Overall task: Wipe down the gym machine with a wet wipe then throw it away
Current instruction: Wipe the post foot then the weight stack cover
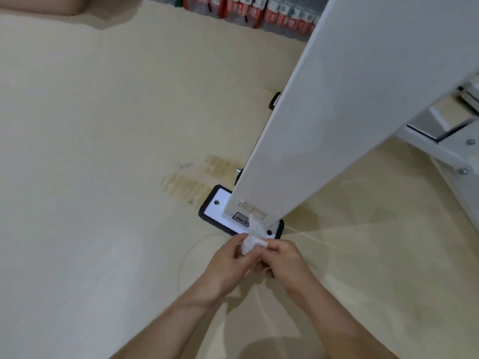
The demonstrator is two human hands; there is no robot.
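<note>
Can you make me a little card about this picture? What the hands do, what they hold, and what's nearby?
left hand: pinches the wet wipe
right hand: pinches the same wipe
wet wipe: white, crumpled, between both hands
gym machine: white post standing on a black-edged base plate
floor: beige, brownish marks beside the base plate

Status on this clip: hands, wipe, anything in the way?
Left hand and right hand both pinching the crumpled white wet wipe. Wipe held near the base of the white metal machine upright, contact unclear. Nothing between them.
</note>
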